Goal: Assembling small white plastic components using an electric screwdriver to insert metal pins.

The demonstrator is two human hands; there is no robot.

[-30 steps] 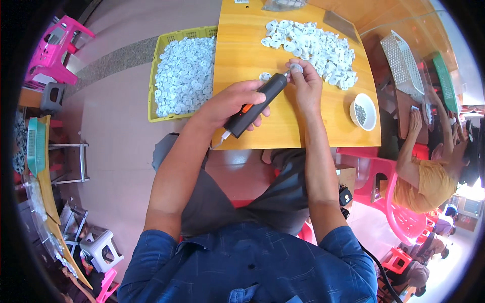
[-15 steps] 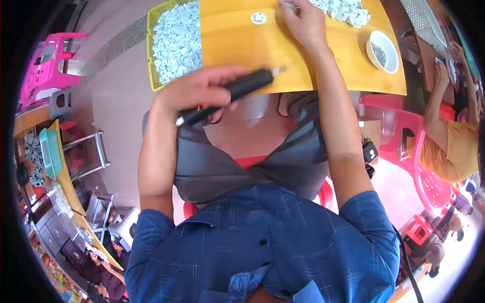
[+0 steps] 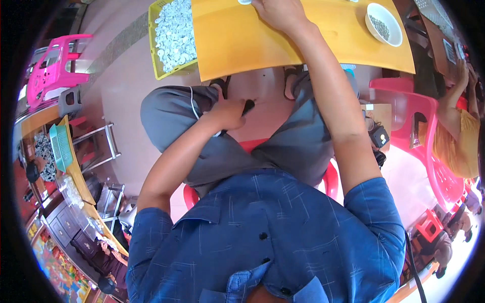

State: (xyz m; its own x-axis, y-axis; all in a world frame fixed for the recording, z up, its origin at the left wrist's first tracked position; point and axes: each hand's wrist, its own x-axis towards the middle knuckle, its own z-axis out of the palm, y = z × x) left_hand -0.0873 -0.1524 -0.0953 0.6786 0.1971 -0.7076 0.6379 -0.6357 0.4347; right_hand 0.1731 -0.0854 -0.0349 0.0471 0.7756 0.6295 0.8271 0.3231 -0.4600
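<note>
My left hand (image 3: 228, 115) is closed round a black handheld power screwdriver (image 3: 248, 107), low between my knees and below the table's near edge. Only the black end of the tool shows past my fingers; a white cord (image 3: 193, 103) loops over my left thigh. My right hand (image 3: 283, 14) rests on the yellow wooden table (image 3: 303, 48) at the upper edge of the view. Its curled fingertips meet a small white round part (image 3: 244, 1), which the picture's edge partly cuts off.
A yellow crate (image 3: 154, 43) full of white plastic parts stands left of the table. On the table's right is a white bowl (image 3: 371, 33) of small metal screws. A pink chair (image 3: 429, 136) and a co-worker in a yellow top (image 3: 462, 144) are to the right.
My left hand has lowered the power screwdriver from the table edge to between my knees. My right hand has moved left to the white round part. The whole view has shifted, with the table higher.
</note>
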